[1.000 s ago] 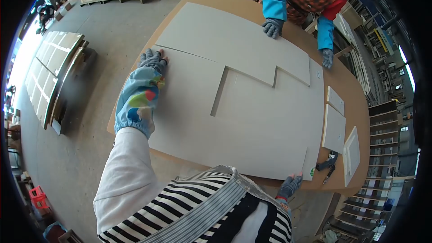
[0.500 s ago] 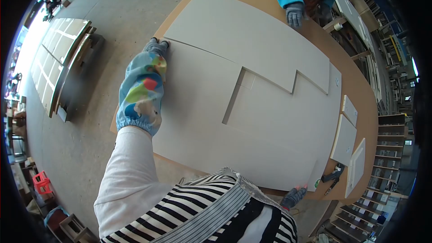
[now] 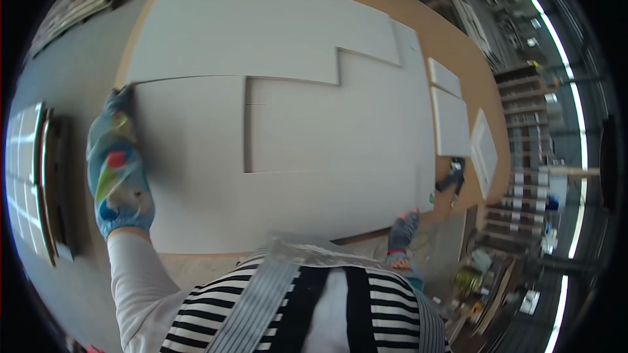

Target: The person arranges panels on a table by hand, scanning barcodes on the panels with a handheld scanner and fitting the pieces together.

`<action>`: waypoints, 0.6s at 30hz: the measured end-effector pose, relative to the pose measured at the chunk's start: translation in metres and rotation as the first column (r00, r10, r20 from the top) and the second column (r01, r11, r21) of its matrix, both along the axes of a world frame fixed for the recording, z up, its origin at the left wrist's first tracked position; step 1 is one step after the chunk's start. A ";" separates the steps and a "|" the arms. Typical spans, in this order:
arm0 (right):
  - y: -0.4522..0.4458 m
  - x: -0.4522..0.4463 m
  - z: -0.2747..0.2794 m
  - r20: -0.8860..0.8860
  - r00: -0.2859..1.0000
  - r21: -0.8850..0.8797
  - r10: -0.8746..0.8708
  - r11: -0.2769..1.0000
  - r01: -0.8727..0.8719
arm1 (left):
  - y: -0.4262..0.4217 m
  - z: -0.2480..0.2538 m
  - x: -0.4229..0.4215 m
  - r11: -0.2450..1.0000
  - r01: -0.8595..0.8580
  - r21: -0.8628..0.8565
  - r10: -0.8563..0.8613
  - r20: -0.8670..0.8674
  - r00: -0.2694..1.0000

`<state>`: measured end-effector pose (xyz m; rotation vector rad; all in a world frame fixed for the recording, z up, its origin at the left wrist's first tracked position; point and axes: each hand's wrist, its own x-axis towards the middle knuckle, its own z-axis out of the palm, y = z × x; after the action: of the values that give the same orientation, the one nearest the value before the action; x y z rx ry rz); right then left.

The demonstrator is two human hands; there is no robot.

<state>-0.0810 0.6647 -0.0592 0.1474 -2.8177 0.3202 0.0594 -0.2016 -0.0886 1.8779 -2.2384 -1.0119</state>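
My left hand (image 3: 121, 95), in a grey glove below a colourful sleeve cover, grips the left edge of the near white panel (image 3: 190, 157), beside its seam with the far white panel (image 3: 261, 26). Its fingers are partly hidden. At the near right edge of the near panel, my right hand (image 3: 403, 227) has bare fingertips showing from a grey glove and closes on that edge. A stepped cut-out between the panels shows a lower white surface (image 3: 327, 127). The panels lie flat on a brown board (image 3: 458, 222).
Small white panels (image 3: 451, 121) lie on the board to the right, with another white piece (image 3: 483, 150) beside them. A black tool (image 3: 453, 180) rests near the right corner. Stacked panels (image 3: 29, 176) stand on the floor at left, and racks (image 3: 523, 111) at right.
My view has turned, so the panels appear further left and more level. The co-worker at the far side is out of view. Both hands stay at the same panel edges.
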 end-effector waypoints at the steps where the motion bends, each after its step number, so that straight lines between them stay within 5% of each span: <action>1: -0.002 -0.002 0.002 -0.035 0.999 0.074 -0.020 0.997 0.023 | -0.045 -0.046 0.009 0.988 -0.013 -0.155 0.011 -0.016 1.000; 3: -0.011 0.001 0.005 -0.005 0.997 -0.059 -0.072 0.996 0.072 | -0.069 -0.085 0.004 0.950 -0.016 -0.311 0.009 -0.022 1.000; 8: -0.022 0.006 0.019 0.034 0.998 -0.070 -0.062 0.995 0.064 | -0.025 -0.069 0.062 0.992 -0.011 -0.129 -0.064 -0.564 0.823; 11: -0.026 0.003 0.019 0.019 0.999 -0.113 -0.042 0.993 0.044 | 0.114 0.039 0.103 0.958 0.065 -0.280 -0.108 -0.141 0.984; 16: -0.020 -0.003 0.026 0.032 0.997 -0.079 -0.070 0.994 0.073 | 0.214 0.049 0.238 0.993 0.000 -0.115 -0.016 -0.140 0.990; 18: -0.019 -0.010 0.031 0.029 0.999 -0.077 -0.033 0.996 0.035 | 0.246 0.036 0.280 0.994 -0.092 -0.051 0.074 -0.288 0.955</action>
<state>-0.0911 0.6458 -0.0284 0.0787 -2.8269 0.4265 0.3397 0.0448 -0.0522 1.6618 -1.9873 -1.1042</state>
